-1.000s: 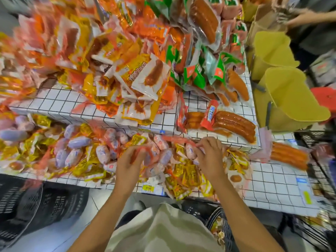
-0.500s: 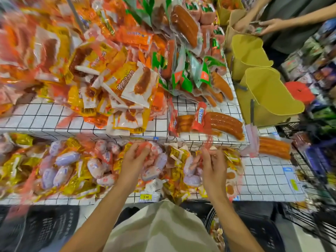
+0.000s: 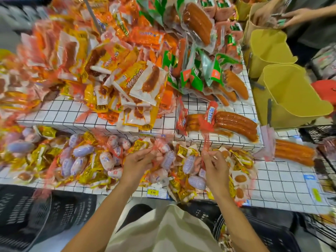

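Head view: left hand (image 3: 140,161) and right hand (image 3: 215,167) are low over the front shelf (image 3: 281,179), apart from each other. Each pinches red mesh of a red net bag (image 3: 206,144) between thumb and fingertips, fingers curled. The net sags between the hands, on the pile; small sausages (image 3: 189,163) in purple-white wrappers sit inside it. Just beyond the right hand is a long sausage pack (image 3: 236,124). Far right of it are two yellow bins (image 3: 291,99), tops open. Below the left hand is a black basket (image 3: 54,211); I cannot tell its contents.
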`<state>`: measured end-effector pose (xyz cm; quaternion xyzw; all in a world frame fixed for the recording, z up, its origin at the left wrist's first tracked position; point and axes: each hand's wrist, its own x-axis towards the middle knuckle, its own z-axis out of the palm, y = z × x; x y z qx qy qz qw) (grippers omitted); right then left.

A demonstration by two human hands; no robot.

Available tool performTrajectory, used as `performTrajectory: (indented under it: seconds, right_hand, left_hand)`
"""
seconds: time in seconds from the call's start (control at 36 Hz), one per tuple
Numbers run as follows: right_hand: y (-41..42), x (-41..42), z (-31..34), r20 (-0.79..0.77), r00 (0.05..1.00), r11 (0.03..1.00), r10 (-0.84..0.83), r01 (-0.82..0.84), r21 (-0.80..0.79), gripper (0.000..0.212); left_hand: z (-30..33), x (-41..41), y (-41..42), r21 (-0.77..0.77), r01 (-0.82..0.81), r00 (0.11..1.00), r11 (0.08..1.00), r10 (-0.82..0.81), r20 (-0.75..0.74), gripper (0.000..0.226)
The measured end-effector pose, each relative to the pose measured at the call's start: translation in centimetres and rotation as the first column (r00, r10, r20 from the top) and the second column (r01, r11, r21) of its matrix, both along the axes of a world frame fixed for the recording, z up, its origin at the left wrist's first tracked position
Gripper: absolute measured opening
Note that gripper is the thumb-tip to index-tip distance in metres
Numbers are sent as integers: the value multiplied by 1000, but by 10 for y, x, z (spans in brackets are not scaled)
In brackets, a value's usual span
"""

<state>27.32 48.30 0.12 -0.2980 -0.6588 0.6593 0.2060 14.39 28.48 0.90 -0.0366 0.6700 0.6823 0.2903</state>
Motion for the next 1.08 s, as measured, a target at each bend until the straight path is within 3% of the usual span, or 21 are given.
performTrajectory:
  seconds: [0.14,0.25,0.36,0.42,0.64,0.83,1.08]
  right_hand:
    - [2,0,10,-14,999,999,33,-34,-40,30]
    - [4,2,23,-50,996,994,73,-77,-82,25]
    - [7,0,45,-107,988,991,115,-120,-50,24]
    - [6,-2,59,-126,982,990,138,-140,-1,26]
    - [-19,-11,121,-257,936,969,239,-248,-5,21]
    - [-77,-19,163,-303,893,942,334,-324,84,18]
    - [-223,-32,160,-223,811,840,541,-535,88,22]
  left_hand:
    - [10,9,-1,4,1,1000,1000,-1,-2,31]
    - [16,15,-3,-46,-90,989,995,83,-126,35]
    - [33,19,0,105,-147,967,984,166,-193,13]
    - [46,20,4,175,-164,956,971,200,-214,12]
    - [105,17,-13,174,-193,884,966,248,-397,13]
    - [146,35,-96,341,-235,848,910,363,-385,10]
    - [137,79,-264,341,-413,775,845,523,-356,8]
